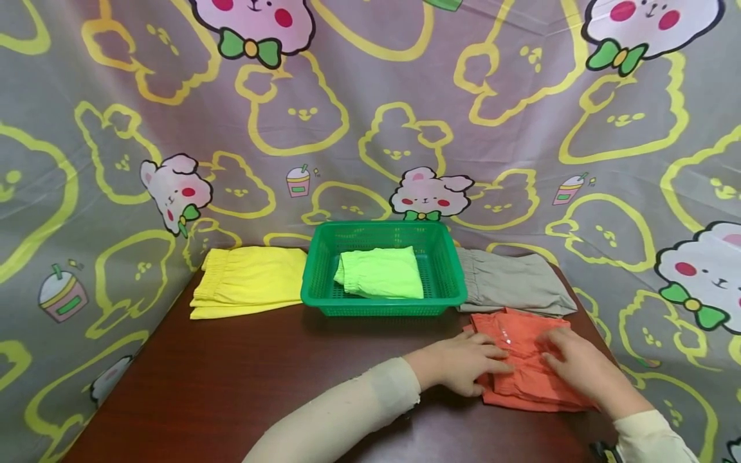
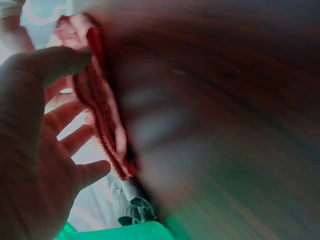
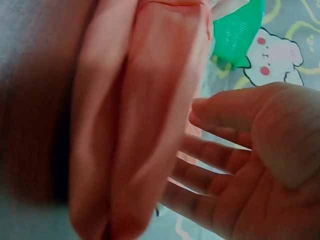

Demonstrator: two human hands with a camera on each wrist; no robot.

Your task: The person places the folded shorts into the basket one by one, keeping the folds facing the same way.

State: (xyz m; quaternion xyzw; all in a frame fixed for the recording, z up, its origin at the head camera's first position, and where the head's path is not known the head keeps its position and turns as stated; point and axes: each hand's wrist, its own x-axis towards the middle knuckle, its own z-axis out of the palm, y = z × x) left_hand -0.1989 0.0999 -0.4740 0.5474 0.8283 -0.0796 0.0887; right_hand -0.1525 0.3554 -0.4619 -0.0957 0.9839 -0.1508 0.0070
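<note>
A folded orange garment (image 1: 523, 382) lies in a layered stack at the right side of the table, with a small pale mark on its upper face. My left hand (image 1: 463, 364) touches its left edge, fingers spread. On its right part rests my right hand (image 1: 581, 370), fingers loosely bent. In the left wrist view the thumb and fingers of the left hand (image 2: 50, 150) stand apart beside the cloth's edge (image 2: 102, 107). The right wrist view has the right hand (image 3: 250, 160) with fingers extended along the folded layers (image 3: 150, 100); some fingertips are hidden behind the cloth.
A green plastic basket (image 1: 384, 307) stands at the table's back, holding a folded neon-green garment (image 1: 382, 273). To its left is a folded yellow garment (image 1: 251, 280) with a gathered waistband; to its right, a folded grey one (image 1: 515, 280). A patterned curtain (image 1: 359, 83) hangs behind.
</note>
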